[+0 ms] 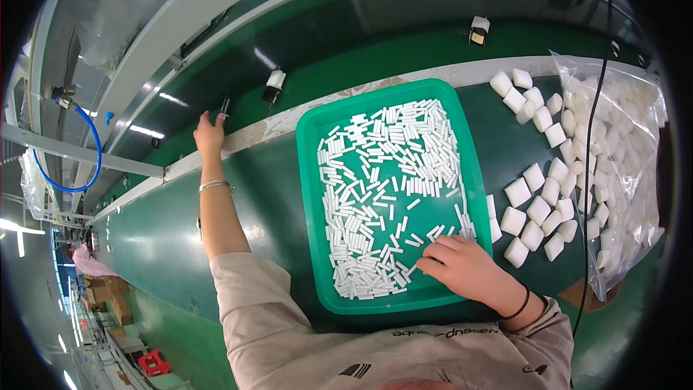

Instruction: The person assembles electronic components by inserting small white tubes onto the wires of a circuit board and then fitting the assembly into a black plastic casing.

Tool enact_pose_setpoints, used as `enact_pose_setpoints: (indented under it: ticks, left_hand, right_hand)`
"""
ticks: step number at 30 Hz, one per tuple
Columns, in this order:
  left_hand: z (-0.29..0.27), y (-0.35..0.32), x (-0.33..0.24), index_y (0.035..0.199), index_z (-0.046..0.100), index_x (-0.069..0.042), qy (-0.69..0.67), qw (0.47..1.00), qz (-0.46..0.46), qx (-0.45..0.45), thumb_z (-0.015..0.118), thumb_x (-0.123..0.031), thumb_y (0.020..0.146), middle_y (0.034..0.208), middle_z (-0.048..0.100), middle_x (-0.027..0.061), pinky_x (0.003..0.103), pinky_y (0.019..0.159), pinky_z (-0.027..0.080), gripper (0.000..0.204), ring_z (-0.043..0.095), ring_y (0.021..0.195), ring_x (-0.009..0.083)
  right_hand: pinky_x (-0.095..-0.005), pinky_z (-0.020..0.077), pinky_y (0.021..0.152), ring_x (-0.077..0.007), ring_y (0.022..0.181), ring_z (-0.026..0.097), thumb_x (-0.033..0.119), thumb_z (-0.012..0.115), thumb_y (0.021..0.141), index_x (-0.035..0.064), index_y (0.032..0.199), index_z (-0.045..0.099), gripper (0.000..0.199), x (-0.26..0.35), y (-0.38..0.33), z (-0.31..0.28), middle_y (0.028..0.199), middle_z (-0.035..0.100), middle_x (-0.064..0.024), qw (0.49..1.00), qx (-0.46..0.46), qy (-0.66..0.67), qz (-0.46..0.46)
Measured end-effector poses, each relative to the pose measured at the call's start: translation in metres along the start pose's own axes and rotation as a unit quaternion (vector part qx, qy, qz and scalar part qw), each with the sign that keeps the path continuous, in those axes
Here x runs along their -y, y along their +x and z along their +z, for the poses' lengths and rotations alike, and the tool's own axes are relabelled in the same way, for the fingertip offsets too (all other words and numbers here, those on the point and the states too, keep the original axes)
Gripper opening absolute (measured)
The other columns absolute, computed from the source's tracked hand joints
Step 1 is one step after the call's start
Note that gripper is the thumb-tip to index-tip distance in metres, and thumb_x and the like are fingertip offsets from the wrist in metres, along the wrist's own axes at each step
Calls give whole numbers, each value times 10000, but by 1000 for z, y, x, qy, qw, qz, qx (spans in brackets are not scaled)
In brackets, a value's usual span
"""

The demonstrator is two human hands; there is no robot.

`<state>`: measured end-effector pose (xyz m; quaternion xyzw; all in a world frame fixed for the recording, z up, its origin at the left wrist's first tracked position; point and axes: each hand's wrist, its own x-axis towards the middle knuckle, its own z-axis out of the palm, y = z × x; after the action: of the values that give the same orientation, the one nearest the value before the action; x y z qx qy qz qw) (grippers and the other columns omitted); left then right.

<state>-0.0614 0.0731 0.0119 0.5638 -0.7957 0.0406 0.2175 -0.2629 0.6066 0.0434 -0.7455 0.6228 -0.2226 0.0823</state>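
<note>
My left hand (209, 136) reaches out over the far green conveyor belt, its fingers apart. Just beside its fingertips is a small dark-and-light part (225, 107); whether they touch is hard to make out. My right hand (462, 266) is low in the near right corner of a green plastic tray (306, 195), with its fingers curled and pinched together. A small white stick (412, 271) shows at its fingertips. Many more short white sticks (354, 238) lie scattered and heaped across the tray, thinner in the middle.
Right of the tray, white cushion-shaped blocks (538, 209) lie loose beside a clear plastic bag (628, 159) full of them. A black cable (593, 123) hangs in front of the bag. Small black-and-white devices (274, 87) stand on the belt. A metal frame (86, 152) with a blue hose rises at left.
</note>
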Motion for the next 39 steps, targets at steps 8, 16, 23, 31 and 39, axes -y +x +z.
enact_pose_setpoints:
  ticks: [8, 16, 23, 31, 39]
  left_hand:
    - [-4, -4, -45, 1012, 594, -90, -45, 998, 53, 0, 682, -282, 684, 938, 627, 92, 351, 735, 464, 390, 593, 804, 305]
    - [-94, -110, -172, 1167, 385, -11, -771, 585, 2, 252, 521, -93, 847, 1157, 493, 149, 358, 784, 496, 357, 565, 946, 234]
    - [-147, -255, -253, 1310, 225, -55, -749, 481, 0, 456, 575, -186, 812, 1277, 387, 160, 379, 827, 477, 623, 547, 1003, 299]
    - [-139, -275, -249, 1262, 284, -63, -787, 397, -45, 471, 674, -268, 738, 1213, 433, 210, 369, 720, 530, 685, 588, 907, 332]
    - [-135, -273, -245, 1139, 371, -30, -778, 440, -52, 445, 780, -353, 579, 1115, 516, 204, 348, 700, 526, 766, 610, 850, 282]
  right_hand:
    - [-261, 430, 616, -162, 791, 476, 186, 641, 651, 92, 792, 520, 208, 4, 3, -2, 764, 472, -7, 999, 9, -8, 41]
    - [-259, 454, 569, -177, 675, 573, 58, 637, 699, 34, 749, 553, 100, -6, -1, -10, 750, 581, -57, 953, -100, 262, 117]
    - [-219, 490, 618, -139, 695, 626, -6, 647, 715, -12, 875, 631, 161, -11, -2, -15, 771, 633, -101, 827, -243, 446, 242]
    - [-232, 465, 579, -145, 667, 603, 49, 672, 698, 30, 873, 639, 179, -9, -4, -15, 788, 620, -80, 846, -216, 420, 246]
    - [-287, 427, 576, -191, 651, 517, 157, 694, 674, 54, 947, 606, 305, -14, 0, -21, 775, 596, -51, 945, -212, 191, 160]
